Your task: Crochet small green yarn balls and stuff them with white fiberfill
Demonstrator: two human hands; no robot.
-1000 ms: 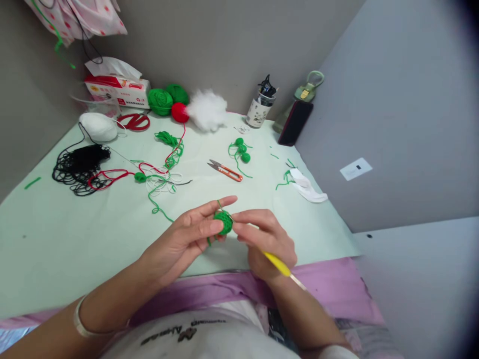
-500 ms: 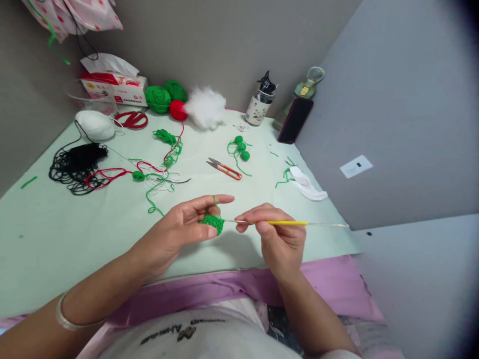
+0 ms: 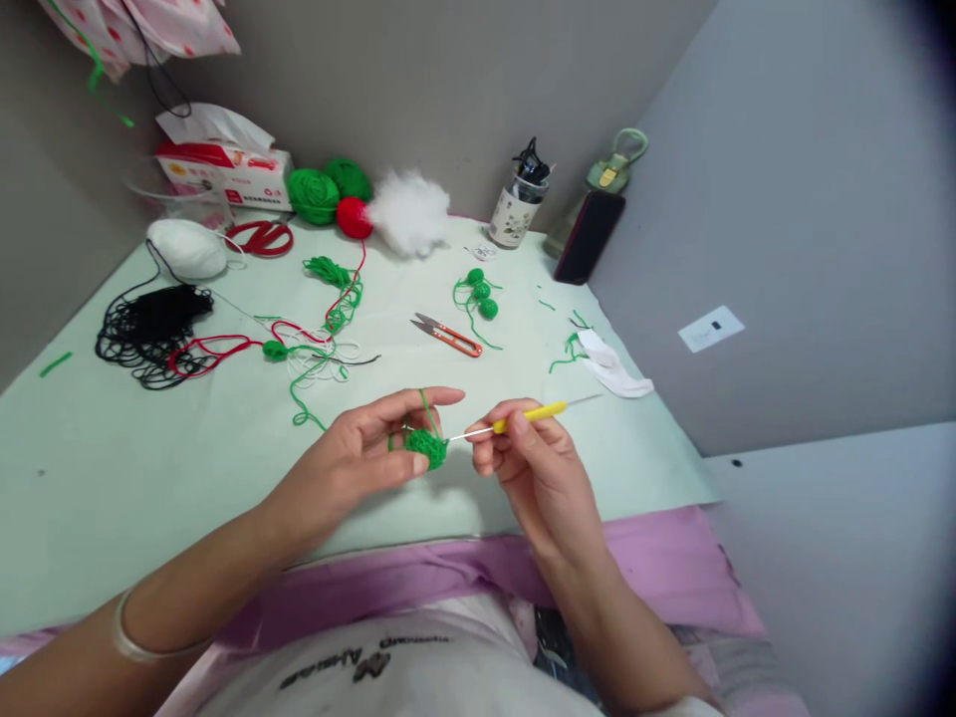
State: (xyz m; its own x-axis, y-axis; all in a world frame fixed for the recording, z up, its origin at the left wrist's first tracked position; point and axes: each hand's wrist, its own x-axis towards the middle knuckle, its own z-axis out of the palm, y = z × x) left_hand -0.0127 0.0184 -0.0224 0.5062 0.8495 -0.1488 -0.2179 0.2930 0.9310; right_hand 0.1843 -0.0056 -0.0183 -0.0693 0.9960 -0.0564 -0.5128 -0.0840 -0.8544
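Grey wall (image 3: 358,80) backs a pale green desk (image 3: 186,478). Over its near side, the left hand (image 3: 362,443) keeps a closed grip on a green crochet piece (image 3: 427,450), yarn strand (image 3: 428,411) looped over the forefinger; the right hand (image 3: 544,463) pinches a yellow-handled crochet hook (image 3: 532,415). Pulling too far could slip a loop off; uneven tension could split or loosen stitches. Hook tip and thumb-covered stitches can't be made out.

My pale green tabletop (image 3: 186,478) carries orange snips (image 3: 446,335) in front of me, with three small green balls (image 3: 482,291) just beyond. To my left lie a black yarn tangle (image 3: 158,321) and a looping green strand (image 3: 296,401); white stuffing (image 3: 410,214) sits farther back.
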